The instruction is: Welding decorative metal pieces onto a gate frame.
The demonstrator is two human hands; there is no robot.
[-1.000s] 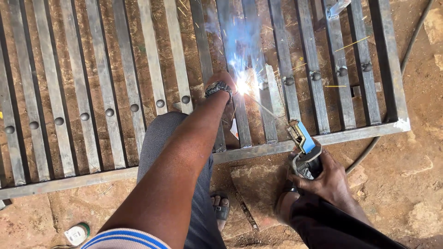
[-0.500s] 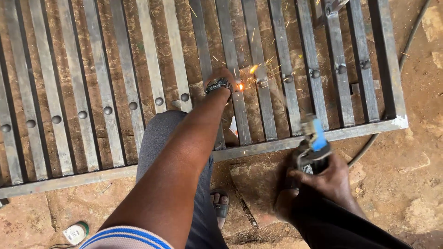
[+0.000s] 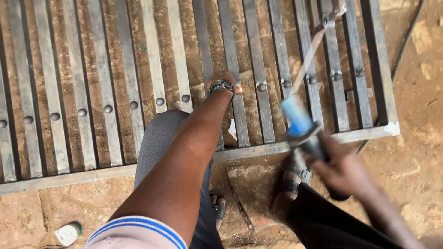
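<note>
Gate frame: a big grid of flat steel bars lies flat on the reddish ground, rows of round studs running across it, a long bottom rail closing the near side.
Ground: bare earth and stone, a dark cable snaking off past the frame's right edge.
Left hand: stretched out over the bars, wristwatch up, mostly hidden behind its own wrist, so I cannot tell whether it is closed on anything; it sits right at the stud row.
Right hand: wrapped tight around the electrode holder, blue-topped, dark-handled, blurred with motion, just above the bottom rail.
Welding rod: thin and pale, slanting up from the holder over the right-hand bars.
Glowing spot: small orange point on a bar, just beside the left wrist.
Doing it well, as I judge it: steady the holder, keep the rod angled low, keep the left fingers clear of that hot spot, feet back from the rail.
Small white-and-green object: lying on the ground, bottom left.
</note>
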